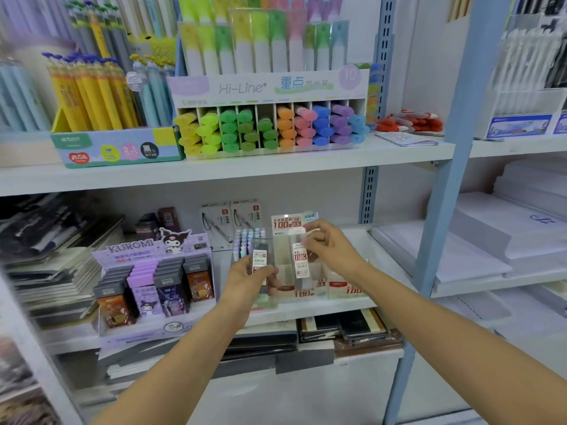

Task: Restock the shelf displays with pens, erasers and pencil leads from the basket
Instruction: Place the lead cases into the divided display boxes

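Head view: "Hi-Line" display [270, 87], "100" lead display [285, 223]

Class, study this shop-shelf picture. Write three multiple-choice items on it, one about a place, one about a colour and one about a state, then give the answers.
1. The highlighter rack stands:
A. on the upper shelf
B. on the floor
C. in a basket

2. Its leftmost highlighters are:
A. black
B. yellow
C. red

3. The right hand:
A. hangs empty
B. lies flat
C. pinches a lead case

Answers:
1 A, its base rests on that shelf.
2 B, that slot shows only yellow.
3 C, the fingers grip the case near its top.
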Motion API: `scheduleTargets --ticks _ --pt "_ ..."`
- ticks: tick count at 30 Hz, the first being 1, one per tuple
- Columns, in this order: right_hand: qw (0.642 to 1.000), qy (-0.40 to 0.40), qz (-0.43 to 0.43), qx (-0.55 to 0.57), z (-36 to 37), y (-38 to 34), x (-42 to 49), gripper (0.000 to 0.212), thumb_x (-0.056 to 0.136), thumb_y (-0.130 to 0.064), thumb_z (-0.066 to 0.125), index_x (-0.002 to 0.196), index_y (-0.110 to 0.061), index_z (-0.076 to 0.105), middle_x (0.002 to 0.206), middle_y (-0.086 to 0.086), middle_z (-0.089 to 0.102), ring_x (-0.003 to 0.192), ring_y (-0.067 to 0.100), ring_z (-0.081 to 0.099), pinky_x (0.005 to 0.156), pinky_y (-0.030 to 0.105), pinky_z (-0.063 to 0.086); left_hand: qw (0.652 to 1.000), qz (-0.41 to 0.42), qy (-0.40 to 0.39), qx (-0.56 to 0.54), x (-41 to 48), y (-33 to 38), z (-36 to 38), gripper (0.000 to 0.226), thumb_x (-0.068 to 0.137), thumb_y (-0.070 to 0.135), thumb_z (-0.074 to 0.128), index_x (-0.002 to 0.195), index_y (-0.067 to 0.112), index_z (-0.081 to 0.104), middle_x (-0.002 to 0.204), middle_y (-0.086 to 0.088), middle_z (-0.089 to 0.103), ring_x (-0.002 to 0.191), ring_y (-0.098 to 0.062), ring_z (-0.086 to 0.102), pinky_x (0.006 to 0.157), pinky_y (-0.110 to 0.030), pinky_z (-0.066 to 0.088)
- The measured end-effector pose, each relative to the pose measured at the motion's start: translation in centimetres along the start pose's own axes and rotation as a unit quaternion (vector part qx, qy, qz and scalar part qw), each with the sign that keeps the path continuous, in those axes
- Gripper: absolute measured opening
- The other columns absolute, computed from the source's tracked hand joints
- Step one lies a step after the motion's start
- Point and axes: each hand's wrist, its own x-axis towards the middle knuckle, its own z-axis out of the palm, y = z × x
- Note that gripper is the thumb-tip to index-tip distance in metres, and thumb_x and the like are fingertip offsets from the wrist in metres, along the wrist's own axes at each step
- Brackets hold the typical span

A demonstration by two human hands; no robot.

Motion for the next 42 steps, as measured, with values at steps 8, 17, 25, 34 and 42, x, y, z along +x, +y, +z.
scheduleTargets --ticks 8,17,25,34,42 --pt "0.980 0.165 -0.046 -0.100 2.4 2.0 5.1 0.017 0.093 -0.006 0.057 0.099 -0.018 0.046 0.101 0.010 0.067 0.089 0.024 0.068 0.074 0.039 0.058 0.999 -0.009 -0.010 -0.045 0.3 -0.7 -4.6 0.020 0.088 0.006 0.066 0.107 0.004 0.059 0.096 -0.016 0.074 0.084 -0.033 0.071 0.077 -0.043 0.058" --pt "0.965 0.081 -0.025 -0.247 4.0 5.0 6.1 0.022 0.091 -0.007 0.061 0.101 -0.019 0.046 0.089 0.003 0.067 0.084 0.021 0.068 0.078 0.036 0.058 0.999 -0.017 -0.022 -0.027 0.9 -1.6 -5.2 0.022 0.089 -0.007 0.059 0.109 0.001 0.063 0.083 -0.012 0.071 0.069 -0.022 0.069 0.068 -0.032 0.058" --pt "0.956 0.112 -0.080 -0.260 4.0 4.7 5.5 0.020 0.092 -0.010 0.061 0.110 -0.013 0.053 0.096 -0.003 0.062 0.091 0.013 0.062 0.083 0.024 0.051 1.000 -0.014 -0.013 0.011 0.6 -1.2 -5.2 0.031 0.078 -0.010 0.071 0.105 0.002 0.065 0.102 -0.022 0.069 0.070 -0.025 0.071 0.065 -0.029 0.059" --pt "0.979 -0.065 -0.094 -0.170 2.0 2.2 0.7 0.016 0.090 -0.021 0.065 0.105 -0.020 0.071 0.094 -0.011 0.071 0.085 0.001 0.065 0.079 0.020 0.054 0.998 -0.005 0.057 0.027 1.6 -1.1 -0.2 0.027 0.075 0.003 0.080 0.098 0.007 0.066 0.076 -0.008 0.071 0.052 -0.008 0.064 0.050 -0.019 0.052" --pt "0.994 -0.047 -0.053 -0.081 -2.3 3.7 -1.7 0.023 0.092 -0.024 0.063 0.115 -0.022 0.061 0.100 0.005 0.069 0.092 0.021 0.068 0.081 0.039 0.058 0.995 0.051 0.021 0.080 2.1 -2.3 4.9 0.020 0.074 0.009 0.081 0.088 0.009 0.066 0.079 -0.008 0.070 0.073 -0.020 0.067 0.066 -0.029 0.055"
